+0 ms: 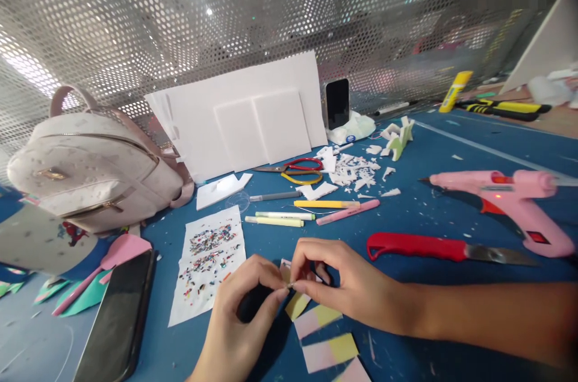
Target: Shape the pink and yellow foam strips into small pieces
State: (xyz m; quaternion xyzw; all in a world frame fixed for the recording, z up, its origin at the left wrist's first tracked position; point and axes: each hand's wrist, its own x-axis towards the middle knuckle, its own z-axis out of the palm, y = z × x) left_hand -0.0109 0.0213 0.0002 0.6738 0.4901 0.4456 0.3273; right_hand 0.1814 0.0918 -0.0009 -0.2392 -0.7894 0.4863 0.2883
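Observation:
My left hand (253, 303) and my right hand (343, 279) meet near the table's front, both pinched. Thumbs and fingertips come together on a tiny item, too small to name. Beneath and in front of them lie several small cards coloured pale pink and yellow (332, 350), partly covered by my fingers. Left of my left hand is a white sheet (180, 303) strewn with many tiny coloured bits (212, 240). Beyond my hands lie several pens, among them a yellow pen (325, 204) and a pink pen (347, 212).
To the right are a red-handled knife (419, 247) and a pink glue gun (497, 186). Farther back lie scissors (302, 171), white foam scraps (354, 170) and white boards (194, 129). A backpack (99, 159) and a dark phone (117, 316) occupy the left side.

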